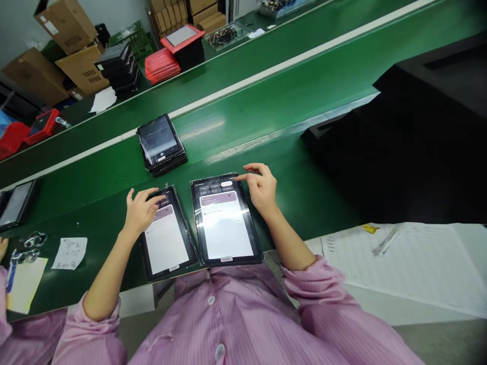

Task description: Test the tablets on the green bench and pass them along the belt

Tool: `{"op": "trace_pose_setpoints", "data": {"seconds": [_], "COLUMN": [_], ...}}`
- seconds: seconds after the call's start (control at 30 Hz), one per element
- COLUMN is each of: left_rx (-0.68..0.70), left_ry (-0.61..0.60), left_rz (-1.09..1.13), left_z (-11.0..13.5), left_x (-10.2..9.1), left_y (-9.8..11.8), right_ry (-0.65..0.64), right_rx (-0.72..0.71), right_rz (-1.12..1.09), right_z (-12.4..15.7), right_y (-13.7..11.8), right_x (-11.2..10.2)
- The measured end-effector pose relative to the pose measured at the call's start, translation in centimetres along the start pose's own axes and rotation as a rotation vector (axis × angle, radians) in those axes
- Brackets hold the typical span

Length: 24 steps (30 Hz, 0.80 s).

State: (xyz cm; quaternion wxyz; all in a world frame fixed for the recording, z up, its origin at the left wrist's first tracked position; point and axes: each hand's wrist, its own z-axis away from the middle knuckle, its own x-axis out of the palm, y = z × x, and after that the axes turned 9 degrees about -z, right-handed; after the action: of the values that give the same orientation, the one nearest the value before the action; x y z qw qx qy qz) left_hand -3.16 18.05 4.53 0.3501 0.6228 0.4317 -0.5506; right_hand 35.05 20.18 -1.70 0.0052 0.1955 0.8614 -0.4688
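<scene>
Two tablets with lit screens lie side by side at the near edge of the green bench. Over the top of the left tablet (167,243) is my left hand (140,213), fingers spread, a fingertip at the upper part of its screen. At the upper right of the right tablet (228,223) is my right hand (261,187), its index finger stretched out towards a bright tile at the top of the display. Neither hand holds anything. Both screens show a white panel below dark tiles and a mauve band.
A stack of tablets (162,144) stands farther back on the bench (266,121). A large black object (411,137) fills the right. Left are a paper note (70,253), a yellow pad (28,284) and part of another person's hand (3,247). Printed sheets (399,263) lie lower right.
</scene>
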Motion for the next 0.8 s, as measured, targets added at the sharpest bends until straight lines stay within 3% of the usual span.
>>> {"op": "trace_pose_setpoints", "data": {"seconds": [0.13,0.2,0.27,0.4,0.6,0.8], "left_rx": [-0.015,-0.007,0.014,0.02,0.109,0.24], "left_ry": [0.055,-0.035,-0.201,-0.421,-0.5,-0.532], "left_rz": [0.108,0.241,0.314,0.159,-0.143,-0.088], "left_z": [-1.8,-3.4,-5.1,-8.2,-10.5,-11.1], "left_x": [-0.9,-1.0,-1.0,-0.9,-1.8,-2.4], "left_y": [0.0,0.2,0.5,1.6,2.4,1.6], "right_ry": [-0.002,-0.03,-0.088,-0.192,-0.204,-0.157], "right_rx": [0.053,0.102,0.177,0.393,0.554,0.581], "right_rz": [-0.014,-0.004,0.017,0.036,-0.001,-0.017], "right_z": [-0.1,-0.2,-0.3,-0.3,-0.4,-0.3], "right_y": [0.0,0.2,0.6,1.4,1.3,1.1], "right_x": [0.0,0.0,0.2,0.5,0.4,0.4]}}
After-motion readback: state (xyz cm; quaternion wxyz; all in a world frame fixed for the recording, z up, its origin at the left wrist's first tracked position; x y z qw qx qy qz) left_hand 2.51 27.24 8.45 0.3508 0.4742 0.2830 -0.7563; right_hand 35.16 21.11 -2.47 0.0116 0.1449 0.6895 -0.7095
